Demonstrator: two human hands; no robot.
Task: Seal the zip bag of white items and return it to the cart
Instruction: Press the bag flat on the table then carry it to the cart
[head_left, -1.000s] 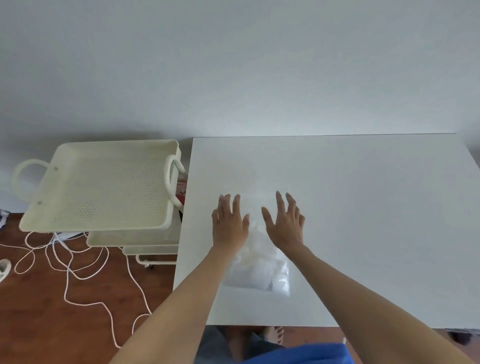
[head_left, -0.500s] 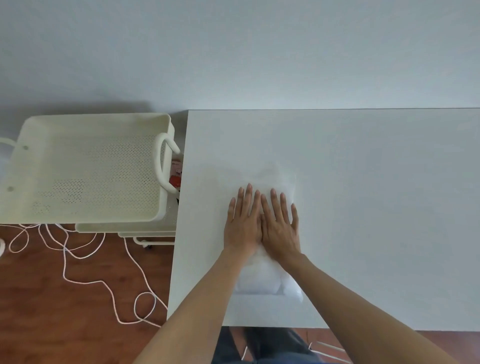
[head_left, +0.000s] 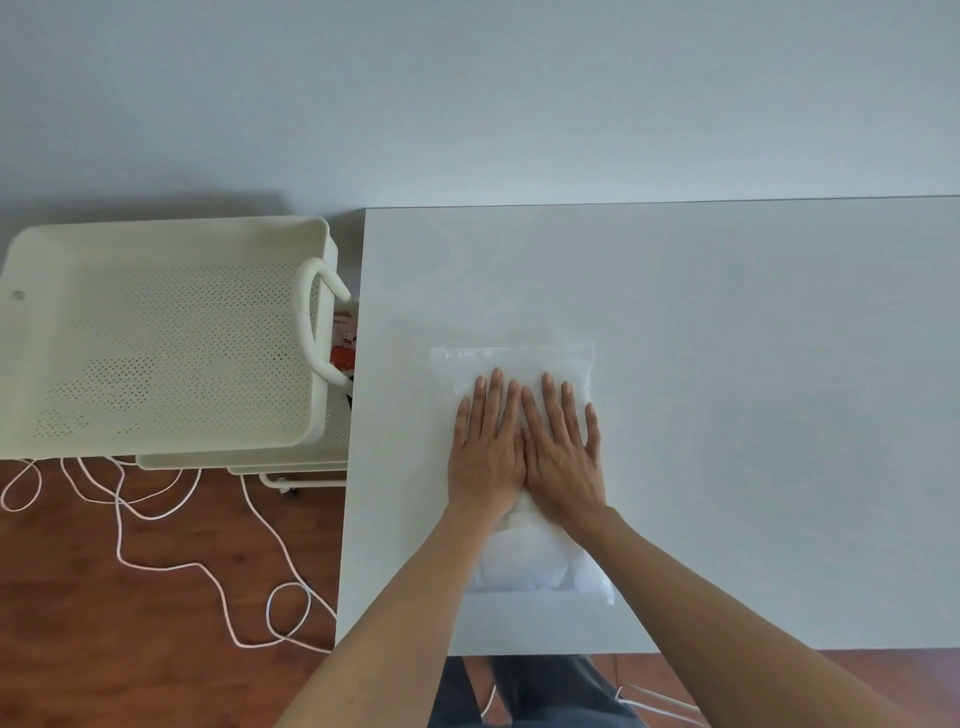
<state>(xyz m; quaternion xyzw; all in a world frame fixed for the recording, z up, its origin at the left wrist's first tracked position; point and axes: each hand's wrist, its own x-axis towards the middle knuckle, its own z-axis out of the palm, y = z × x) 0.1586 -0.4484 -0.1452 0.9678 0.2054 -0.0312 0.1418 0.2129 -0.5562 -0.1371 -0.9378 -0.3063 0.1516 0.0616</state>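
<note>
A clear zip bag (head_left: 514, 358) of white items lies flat on the white table (head_left: 727, 364), its zip edge at the far end. The white items bulge at the near end of the bag (head_left: 524, 566). My left hand (head_left: 485, 441) and my right hand (head_left: 563, 447) lie flat on the bag's middle, side by side and touching, fingers straight and pointing away from me. Neither hand grips anything. The cream cart (head_left: 156, 338) with a perforated top tray stands left of the table.
A white cord (head_left: 218, 582) loops over the wooden floor below the cart. A red and white packet (head_left: 344, 343) shows between the cart handle (head_left: 311, 322) and the table's left edge. A plain wall rises behind the table.
My hands came down from spread above the bag to flat on it, pressed together, and have slid a little toward the zip edge. The view has shifted slightly.
</note>
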